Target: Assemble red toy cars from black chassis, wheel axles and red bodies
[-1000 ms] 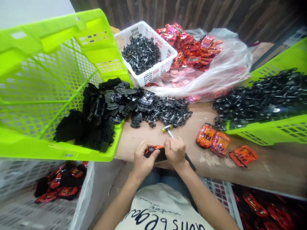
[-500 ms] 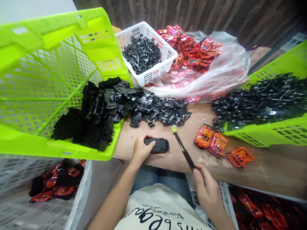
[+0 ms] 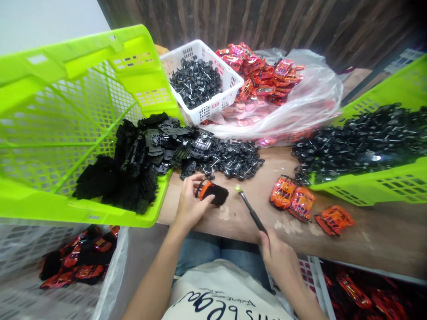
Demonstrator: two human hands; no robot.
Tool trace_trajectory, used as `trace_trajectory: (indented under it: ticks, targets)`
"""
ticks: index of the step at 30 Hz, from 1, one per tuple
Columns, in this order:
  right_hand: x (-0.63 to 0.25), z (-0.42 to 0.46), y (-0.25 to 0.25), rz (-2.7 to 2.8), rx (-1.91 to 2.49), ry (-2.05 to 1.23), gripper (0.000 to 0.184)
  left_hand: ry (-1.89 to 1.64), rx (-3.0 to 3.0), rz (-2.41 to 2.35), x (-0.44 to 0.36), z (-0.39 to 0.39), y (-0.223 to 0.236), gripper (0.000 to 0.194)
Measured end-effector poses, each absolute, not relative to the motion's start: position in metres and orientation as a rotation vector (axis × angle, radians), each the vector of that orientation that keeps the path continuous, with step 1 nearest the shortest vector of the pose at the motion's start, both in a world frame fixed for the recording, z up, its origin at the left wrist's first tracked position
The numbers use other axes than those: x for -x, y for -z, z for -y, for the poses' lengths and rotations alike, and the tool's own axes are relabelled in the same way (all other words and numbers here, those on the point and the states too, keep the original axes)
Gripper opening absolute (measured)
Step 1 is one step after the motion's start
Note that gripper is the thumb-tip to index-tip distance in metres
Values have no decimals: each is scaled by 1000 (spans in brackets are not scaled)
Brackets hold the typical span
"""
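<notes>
Between the thumb and fingers of my left hand (image 3: 191, 202) is a toy car (image 3: 216, 194), tilted so that its dark underside and a strip of orange body show. It is just above or touching the wooden table (image 3: 240, 222); I cannot tell which. My right hand (image 3: 278, 253) grips the black handle of a small hammer (image 3: 251, 211), whose yellowish head points away from me, right of the car and apart from it. Further right lie three orange car bodies (image 3: 302, 202). Beyond my left hand are piles of wheel axles (image 3: 233, 158) and black chassis (image 3: 167, 142).
A green crate (image 3: 147, 218) lies tipped at the left, spilling black chassis. Another green crate (image 3: 367, 186) at the right holds wheel axles. Behind stand a white basket (image 3: 233, 86) and a plastic bag (image 3: 320, 89) of red car bodies. Bins with toy cars (image 3: 88, 269) sit below table height.
My left hand has tipped the toy car from lying flat, so its orange side now shows. The hammer has shifted slightly left and lower with my right hand. The view has tilted slightly.
</notes>
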State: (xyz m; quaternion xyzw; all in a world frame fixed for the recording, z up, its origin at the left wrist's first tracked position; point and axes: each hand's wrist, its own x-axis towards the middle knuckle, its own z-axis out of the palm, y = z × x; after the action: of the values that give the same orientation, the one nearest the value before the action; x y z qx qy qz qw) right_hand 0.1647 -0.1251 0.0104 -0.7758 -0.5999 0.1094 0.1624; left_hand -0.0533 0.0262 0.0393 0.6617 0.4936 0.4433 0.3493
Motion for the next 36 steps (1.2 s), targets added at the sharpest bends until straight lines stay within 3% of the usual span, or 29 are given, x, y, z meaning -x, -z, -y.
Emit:
trace_trajectory:
  ticks: [2,7,10,14,19,23,27,31,36]
  targets:
    - [-160,95,-27,1776,2049,-202,43,-1126,-1877,-1099,50,-21,-57,50]
    - [-143,36,-59,1882,1262,-349,39,-1020,-2120,-825,39,-7,-76,42]
    - [-136,24,-52,1903,1138,-236,31,-1055,-2123,-855,34,-4,-72,41]
    - [-123,24,-42,1863,1168,-44,30,-1124,-2106,-898,32,-5,-69,43]
    - [-144,38,-73,1868,1224,-2,28,-964,-2093,-941,47,-23,-63,36]
    - [-218,50,-71,1657,1497,375,26,-863,-2147,-1682,63,-61,-46,25]
    - [-280,59,-30,1669,1725,476,24,-696,-2055,-2047,69,-93,-35,43]
    - [-272,53,-14,1641,1813,483,24,-863,-1666,-1840,79,-98,-32,59]
    - [-199,-9,-24,1798,1683,-50,25,-887,-901,-1207,93,-69,-38,40]
